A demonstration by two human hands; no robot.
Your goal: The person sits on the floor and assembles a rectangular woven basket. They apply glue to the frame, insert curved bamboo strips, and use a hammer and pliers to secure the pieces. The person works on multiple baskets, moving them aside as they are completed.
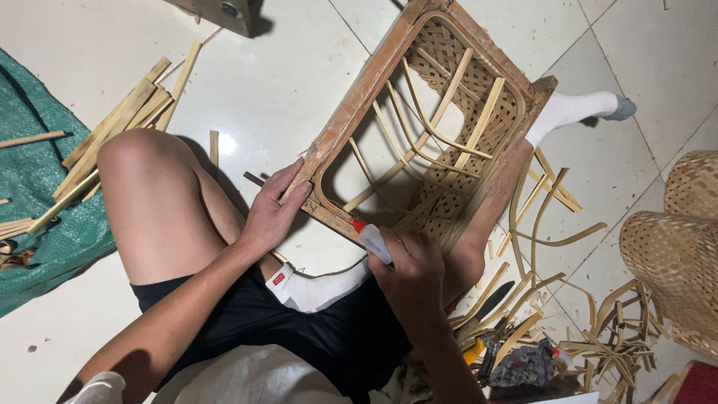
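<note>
Bamboo frame steadied at its near corner by my clenched left hand, right hand gripping glue bottle, tip on its near edge.

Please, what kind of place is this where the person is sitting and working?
Probably an informal home workshop for bamboo weaving, set on a tiled floor. Cut bamboo strips lie scattered, woven baskets stand at the right, and the left hand steadies a half-woven basket frame while the right hand holds a small glue bottle.
</note>
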